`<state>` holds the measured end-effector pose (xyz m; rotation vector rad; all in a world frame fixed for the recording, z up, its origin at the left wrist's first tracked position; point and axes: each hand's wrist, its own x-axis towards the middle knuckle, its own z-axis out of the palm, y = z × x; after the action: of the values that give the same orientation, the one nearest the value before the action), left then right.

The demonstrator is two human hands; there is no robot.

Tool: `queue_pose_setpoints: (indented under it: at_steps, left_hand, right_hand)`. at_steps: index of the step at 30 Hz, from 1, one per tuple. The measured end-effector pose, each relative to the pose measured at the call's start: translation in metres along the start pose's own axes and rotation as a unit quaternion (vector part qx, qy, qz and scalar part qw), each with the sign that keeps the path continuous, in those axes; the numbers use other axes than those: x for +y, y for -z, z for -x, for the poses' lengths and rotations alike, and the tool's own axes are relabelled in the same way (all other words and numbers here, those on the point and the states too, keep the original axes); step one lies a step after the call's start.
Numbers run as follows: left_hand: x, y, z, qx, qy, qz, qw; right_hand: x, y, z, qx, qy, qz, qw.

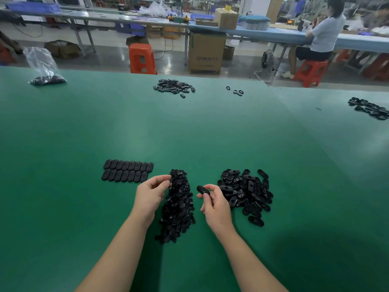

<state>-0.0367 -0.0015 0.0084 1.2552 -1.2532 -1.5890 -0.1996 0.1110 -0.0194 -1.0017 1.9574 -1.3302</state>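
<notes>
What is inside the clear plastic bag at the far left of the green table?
Small black plastic pieces fill the bottom of the clear plastic bag; its crumpled upper part looks empty. Pieces deeper in the heap are covered.

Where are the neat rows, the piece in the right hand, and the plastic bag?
neat rows (128, 170): head view, middle of the block.
held piece (201, 189): head view, its exposed top.
plastic bag (42, 64): head view, clear side.
</notes>
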Motion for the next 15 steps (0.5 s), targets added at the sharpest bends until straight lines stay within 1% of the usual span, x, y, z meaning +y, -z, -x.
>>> queue_pose_setpoints:
  at_steps: [5, 10, 15]
  left_hand:
    - [0.0027, -0.0044, 0.0004, -0.021, -0.008, -0.001, 1.0]
    - [0.0074, -0.007, 0.0029, -0.02, -0.008, -0.009, 1.0]
    - [0.0063, -0.0113, 0.0037, -0.039, -0.029, -0.03, 0.998]
  right_hand:
    - [0.0009, -0.0001, -0.0007, 0.0, -0.007, -0.004, 1.0]
    - [0.0004, 0.0004, -0.0008, 0.002, 0.0, -0.001, 1.0]
    - [-0.0007, 0.0012, 0.0, -0.001, 0.001, 0.001, 1.0]
